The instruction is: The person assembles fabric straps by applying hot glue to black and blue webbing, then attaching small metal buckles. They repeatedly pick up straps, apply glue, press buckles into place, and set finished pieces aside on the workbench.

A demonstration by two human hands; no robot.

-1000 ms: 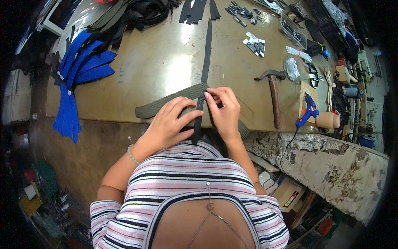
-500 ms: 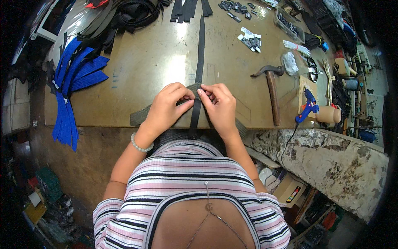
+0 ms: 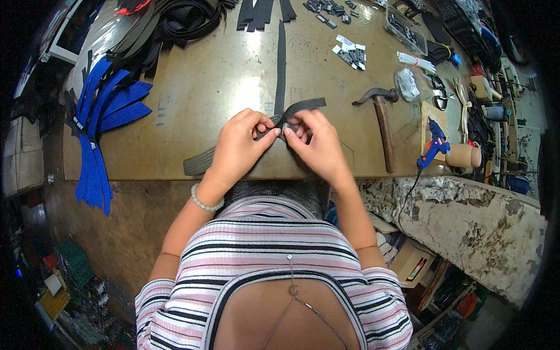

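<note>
Over the table's near edge, my left hand (image 3: pixel 248 143) and my right hand (image 3: pixel 315 146) meet with fingertips almost touching. Both pinch the crossing of dark webbing straps. One long black strap (image 3: pixel 281 70) runs straight away from the crossing across the table. A short strap end (image 3: pixel 308 105) bends up over my right fingers and points right. Dark grey ribbed webbing (image 3: pixel 198 161) sticks out to the left from beneath my left hand. A small pale mark shows on the strap between my fingertips. My fingers hide most of the crossing.
Right of my hands lie a hammer (image 3: pixel 383 125), a blue glue gun (image 3: pixel 433 146) and a tape roll (image 3: pixel 464 156). Blue straps (image 3: pixel 96 128) hang over the left edge. Labels (image 3: pixel 351 52), small black pieces (image 3: pixel 329 10) and black strap coils (image 3: pixel 186 23) lie farther back.
The strap end that hung toward me is now turned up over my right hand, pointing right. The grey end below my right hand has gone from sight. My right hand has shifted slightly right.
</note>
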